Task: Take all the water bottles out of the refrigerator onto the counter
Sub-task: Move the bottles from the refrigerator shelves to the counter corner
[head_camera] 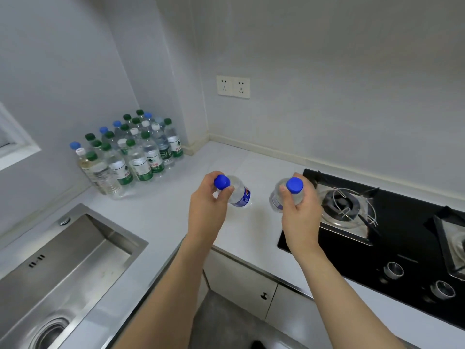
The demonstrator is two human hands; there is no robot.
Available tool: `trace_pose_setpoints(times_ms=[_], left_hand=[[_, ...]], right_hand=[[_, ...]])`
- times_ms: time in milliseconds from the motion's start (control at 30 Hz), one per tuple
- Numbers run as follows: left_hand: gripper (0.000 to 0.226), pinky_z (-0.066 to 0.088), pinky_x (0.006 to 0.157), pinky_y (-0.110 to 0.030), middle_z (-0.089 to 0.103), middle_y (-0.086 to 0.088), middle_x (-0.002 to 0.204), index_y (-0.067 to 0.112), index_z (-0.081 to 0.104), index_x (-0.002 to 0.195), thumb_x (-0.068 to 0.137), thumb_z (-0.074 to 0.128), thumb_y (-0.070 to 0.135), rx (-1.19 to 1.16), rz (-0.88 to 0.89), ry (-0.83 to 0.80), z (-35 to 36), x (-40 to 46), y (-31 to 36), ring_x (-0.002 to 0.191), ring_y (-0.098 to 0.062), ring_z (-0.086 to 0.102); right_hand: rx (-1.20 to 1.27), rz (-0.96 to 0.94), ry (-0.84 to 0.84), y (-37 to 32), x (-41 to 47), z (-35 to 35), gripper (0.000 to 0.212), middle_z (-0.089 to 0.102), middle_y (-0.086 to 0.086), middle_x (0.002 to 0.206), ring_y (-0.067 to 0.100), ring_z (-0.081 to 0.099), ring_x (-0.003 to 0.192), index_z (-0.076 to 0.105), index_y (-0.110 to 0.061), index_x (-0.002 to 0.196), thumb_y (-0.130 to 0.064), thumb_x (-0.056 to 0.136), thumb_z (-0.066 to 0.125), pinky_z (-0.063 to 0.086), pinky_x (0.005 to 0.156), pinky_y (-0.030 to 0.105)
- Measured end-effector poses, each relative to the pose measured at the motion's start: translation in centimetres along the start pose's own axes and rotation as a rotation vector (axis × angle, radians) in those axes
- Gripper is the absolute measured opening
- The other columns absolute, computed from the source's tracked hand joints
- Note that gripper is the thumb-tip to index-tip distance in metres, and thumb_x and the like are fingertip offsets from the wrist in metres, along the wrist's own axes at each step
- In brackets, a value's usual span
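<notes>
Bottles in transit: left hand (208, 207) is gripping a blue-capped bottle (236, 191) near its neck, right hand (299, 210) is gripping another bottle (289, 195) likewise, both over the counter (176, 205). Risk: the right one is hanging near the stove (377, 217); setting it on the burner edge could tip it.

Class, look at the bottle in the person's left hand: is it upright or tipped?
Tipped. The bottle in the left hand leans: its blue cap points up-left, its base down-right over the counter.

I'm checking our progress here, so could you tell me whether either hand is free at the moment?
No, the left hand grips one blue-capped bottle and the right hand grips another.
</notes>
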State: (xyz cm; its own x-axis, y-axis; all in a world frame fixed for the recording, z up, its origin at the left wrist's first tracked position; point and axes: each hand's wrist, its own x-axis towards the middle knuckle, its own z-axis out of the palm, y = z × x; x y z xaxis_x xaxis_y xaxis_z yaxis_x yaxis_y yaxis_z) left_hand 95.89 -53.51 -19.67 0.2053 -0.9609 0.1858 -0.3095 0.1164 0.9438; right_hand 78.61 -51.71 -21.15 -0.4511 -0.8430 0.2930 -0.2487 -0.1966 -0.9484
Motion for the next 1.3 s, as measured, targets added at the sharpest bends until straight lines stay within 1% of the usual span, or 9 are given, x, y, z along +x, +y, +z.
trace_pose_setpoints(times_ms=[67, 233, 333, 600, 767, 900, 967, 1067, 1300], left_hand=[[0.022, 0.045, 0.072, -0.016, 0.066, 0.012, 0.103, 0.03, 0.059, 0.11, 0.092, 0.064, 0.019, 0.015, -0.014, 0.012, 0.2, 1.5, -0.4, 0.094, -0.004, 0.061], [0.022, 0.043, 0.067, -0.009, 0.066, 0.011, 0.102, 0.03, 0.058, 0.11, 0.092, 0.064, 0.02, 0.072, -0.019, 0.054, 0.8, 6.0, -0.3, 0.088, -0.012, 0.061], [0.021, 0.043, 0.066, -0.007, 0.066, 0.012, 0.101, 0.03, 0.058, 0.109, 0.092, 0.064, 0.02, 0.09, -0.007, 0.08, 1.4, 8.7, 0.0, 0.088, -0.009, 0.06], [0.02, 0.05, 0.073, -0.031, 0.066, 0.01, 0.096, 0.03, 0.058, 0.106, 0.09, 0.064, 0.019, 0.106, -0.049, 0.107, 1.8, 12.4, -2.0, 0.088, -0.019, 0.06], [0.021, 0.046, 0.071, -0.024, 0.066, 0.009, 0.099, 0.031, 0.058, 0.108, 0.091, 0.065, 0.022, 0.16, -0.098, 0.151, -0.2, 15.1, -4.3, 0.088, -0.02, 0.059], [0.021, 0.046, 0.072, -0.025, 0.066, 0.009, 0.099, 0.029, 0.059, 0.11, 0.091, 0.066, 0.023, 0.178, -0.098, 0.193, -3.4, 18.1, -5.7, 0.088, -0.017, 0.059], [0.022, 0.047, 0.072, -0.029, 0.066, 0.008, 0.098, 0.029, 0.059, 0.111, 0.091, 0.066, 0.024, 0.21, -0.094, 0.211, -5.3, 19.4, -6.3, 0.086, -0.019, 0.06], [0.024, 0.051, 0.074, -0.039, 0.066, 0.006, 0.094, 0.03, 0.058, 0.112, 0.09, 0.067, 0.025, 0.286, -0.103, 0.223, -8.8, 21.5, -7.8, 0.082, -0.023, 0.061], [0.026, 0.045, 0.069, -0.029, 0.064, 0.009, 0.094, 0.028, 0.059, 0.114, 0.09, 0.067, 0.023, 0.388, -0.204, 0.288, -17.6, 24.2, -12.6, 0.079, -0.018, 0.059]], right_hand=[[0.013, 0.006, -0.016, 0.3, 1.4, 1.1, 0.04, 0.056, -0.007, 0.131, 0.003, 0.049, 0.121, 0.053, -0.016, 0.133, -0.022, 0.094, 0.06, 0.038, 0.109, 0.026], [0.043, -0.002, -0.052, 0.6, 6.2, 3.6, 0.04, 0.055, -0.009, 0.132, 0.001, 0.047, 0.122, 0.053, -0.016, 0.133, -0.02, 0.094, 0.059, 0.034, 0.104, 0.012], [0.071, -0.013, -0.082, 0.8, 8.9, 5.0, 0.039, 0.056, -0.008, 0.132, 0.001, 0.047, 0.123, 0.053, -0.017, 0.133, -0.022, 0.095, 0.059, 0.033, 0.104, 0.012], [0.102, 0.036, -0.177, 2.9, 12.5, 9.0, 0.038, 0.055, -0.01, 0.133, 0.004, 0.048, 0.124, 0.052, -0.02, 0.132, -0.024, 0.095, 0.059, 0.034, 0.091, -0.001], [0.109, 0.063, -0.24, 3.8, 13.4, 13.3, 0.037, 0.057, -0.007, 0.129, 0.007, 0.05, 0.12, 0.053, -0.016, 0.131, -0.021, 0.095, 0.06, 0.034, 0.082, -0.004], [0.098, 0.072, -0.272, 4.1, 14.0, 18.3, 0.039, 0.056, -0.01, 0.13, 0.006, 0.049, 0.123, 0.052, -0.018, 0.133, -0.026, 0.095, 0.06, 0.036, 0.093, 0.004], [0.084, 0.073, -0.288, 4.1, 14.0, 20.8, 0.04, 0.056, -0.01, 0.13, 0.01, 0.051, 0.122, 0.052, -0.019, 0.133, -0.027, 0.095, 0.06, 0.041, 0.102, 0.021], [0.06, 0.088, -0.339, 3.7, 14.0, 25.3, 0.038, 0.057, -0.013, 0.127, 0.019, 0.056, 0.114, 0.053, -0.024, 0.131, -0.031, 0.094, 0.061, 0.045, 0.103, 0.041], [0.031, 0.1, -0.616, 2.1, 12.3, 36.6, 0.03, 0.057, -0.029, 0.109, 0.007, 0.057, 0.105, 0.057, -0.031, 0.121, -0.029, 0.091, 0.064, 0.05, 0.096, 0.042]])
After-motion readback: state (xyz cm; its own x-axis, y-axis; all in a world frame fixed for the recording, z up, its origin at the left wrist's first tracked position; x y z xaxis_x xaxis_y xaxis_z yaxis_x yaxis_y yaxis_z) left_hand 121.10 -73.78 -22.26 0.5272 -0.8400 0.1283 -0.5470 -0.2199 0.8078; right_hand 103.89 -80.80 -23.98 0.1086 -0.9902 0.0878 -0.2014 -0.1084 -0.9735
